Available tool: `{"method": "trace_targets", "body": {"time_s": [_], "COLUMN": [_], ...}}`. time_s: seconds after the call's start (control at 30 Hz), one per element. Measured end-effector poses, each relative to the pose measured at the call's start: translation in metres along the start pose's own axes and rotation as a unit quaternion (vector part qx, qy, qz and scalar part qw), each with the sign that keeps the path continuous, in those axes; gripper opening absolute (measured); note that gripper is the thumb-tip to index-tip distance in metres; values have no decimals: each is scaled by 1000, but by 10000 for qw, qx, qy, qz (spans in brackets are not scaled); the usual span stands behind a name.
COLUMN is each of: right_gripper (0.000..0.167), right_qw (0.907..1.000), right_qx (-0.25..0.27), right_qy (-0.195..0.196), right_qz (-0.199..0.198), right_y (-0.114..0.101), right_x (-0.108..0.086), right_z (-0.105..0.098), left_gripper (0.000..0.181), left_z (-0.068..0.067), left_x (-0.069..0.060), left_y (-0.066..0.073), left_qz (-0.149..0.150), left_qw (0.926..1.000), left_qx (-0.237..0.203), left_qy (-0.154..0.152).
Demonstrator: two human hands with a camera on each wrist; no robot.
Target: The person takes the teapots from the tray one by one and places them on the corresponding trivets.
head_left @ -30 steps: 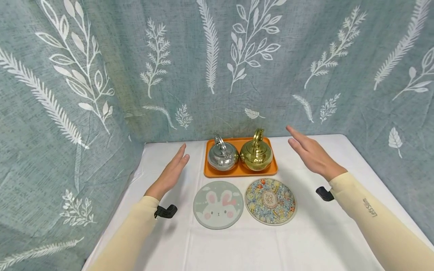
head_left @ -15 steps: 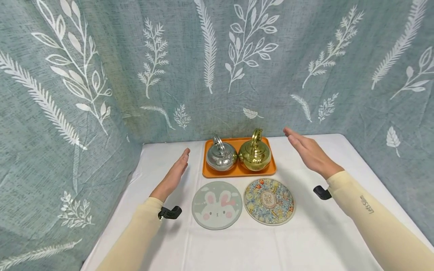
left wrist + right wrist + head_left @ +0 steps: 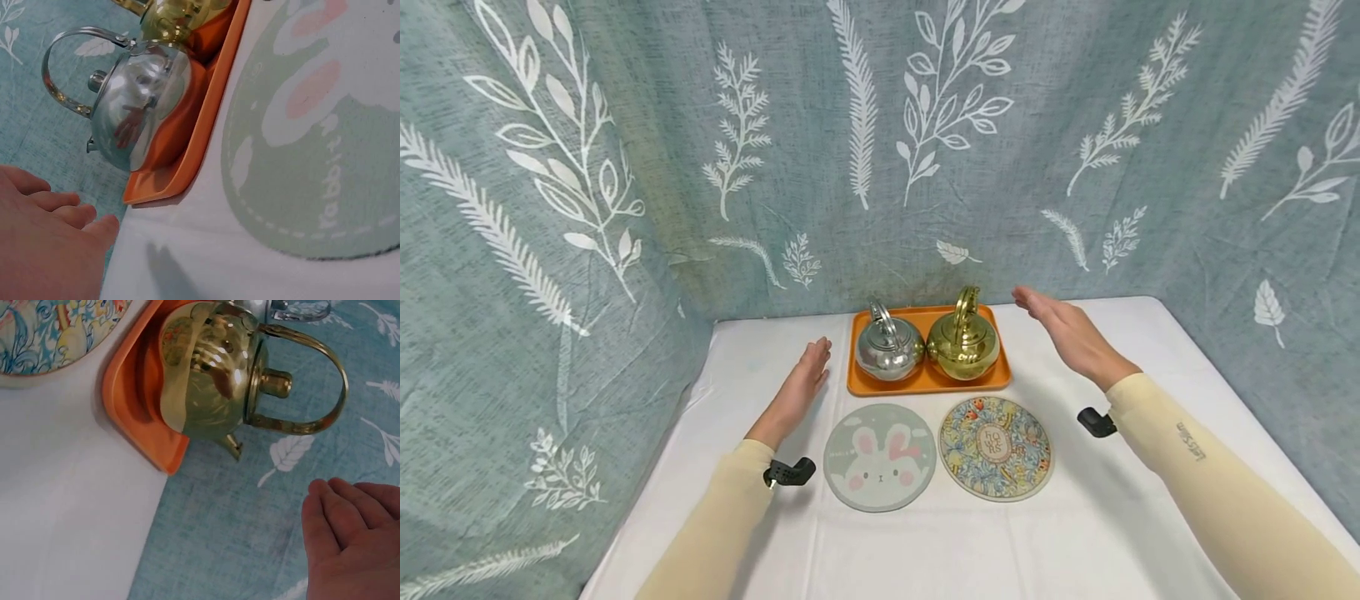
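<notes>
A silver teapot and a gold teapot stand side by side on an orange tray. Left of the tray, the left hand hovers with its fingers extended, touching nothing. The right hand is held in the air right of the gold teapot, fingers fairly straight and together. In the left wrist view the left hand is near the silver teapot. The right wrist view shows the right hand apart from the gold teapot, below its handle.
In front of the tray lie a round green rabbit mat and, to its right, a round flowered mat. A white cloth covers the table. Blue-green patterned curtains hang behind and at both sides.
Both hands have moved inward, toward the teapots: the left to the right, the right to the left. The teapots, tray and mats have stayed in place.
</notes>
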State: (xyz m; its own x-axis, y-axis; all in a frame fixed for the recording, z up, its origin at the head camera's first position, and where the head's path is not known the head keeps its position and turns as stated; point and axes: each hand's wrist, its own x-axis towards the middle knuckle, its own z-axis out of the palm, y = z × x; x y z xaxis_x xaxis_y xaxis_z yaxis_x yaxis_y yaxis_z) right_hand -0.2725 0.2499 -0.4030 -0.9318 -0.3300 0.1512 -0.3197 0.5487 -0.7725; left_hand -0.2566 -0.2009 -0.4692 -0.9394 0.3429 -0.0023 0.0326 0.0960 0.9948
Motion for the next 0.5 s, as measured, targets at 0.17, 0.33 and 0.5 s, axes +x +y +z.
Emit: {"method": "trace_targets", "body": {"time_s": [0.17,0.33,0.5], "right_gripper": [78,81,85], "right_qw": [9985,9960,9945], "right_qx": [520,876,993], "right_qy": [-91,-164,-298], "right_qz": [137,62,117], "right_y": [-1,-1,-1], "right_x": [9,15,21], "right_z": [5,7,11], "left_gripper": [80,83,88], "left_z": [3,4,4], "left_x": [3,6,9], "left_y": [-7,-15,-23], "left_qz": [-72,-103,-134], "left_qw": [9999,9997,9991], "left_qx": [-149,-235,-389], "left_qy": [-41,-19,-41]}}
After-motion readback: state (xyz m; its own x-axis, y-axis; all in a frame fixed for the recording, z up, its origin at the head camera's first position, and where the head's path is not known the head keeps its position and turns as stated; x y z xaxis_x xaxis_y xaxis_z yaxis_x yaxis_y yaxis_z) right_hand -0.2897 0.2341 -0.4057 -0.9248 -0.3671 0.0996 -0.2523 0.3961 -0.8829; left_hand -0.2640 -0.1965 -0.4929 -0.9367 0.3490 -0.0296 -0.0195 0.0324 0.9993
